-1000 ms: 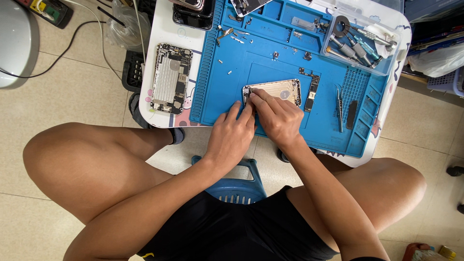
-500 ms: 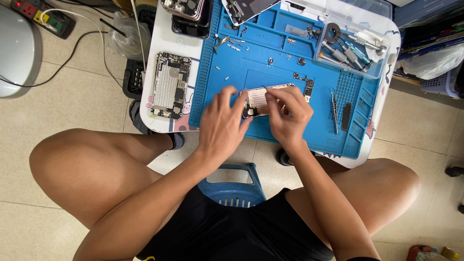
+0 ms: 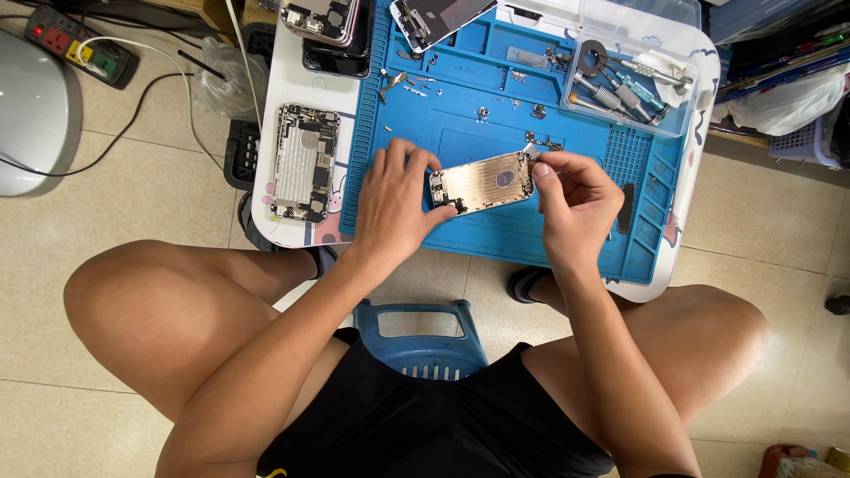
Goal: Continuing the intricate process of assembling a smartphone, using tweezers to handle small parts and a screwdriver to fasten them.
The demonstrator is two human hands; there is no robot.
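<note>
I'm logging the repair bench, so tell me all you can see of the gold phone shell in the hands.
The phone shell is a slim rectangular housing, gold and metallic-looking, opened with no screen on it. Small dark parts sit at its left end. It lies lengthwise, tilted slightly up to the right, over the blue mat. The left hand grips its left end; the right hand pinches its upper right corner, where a small pale part shows.

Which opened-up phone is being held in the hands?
The gold phone shell on the blue mat; both hands grip it, while the silver one lies untouched at the left.
</note>
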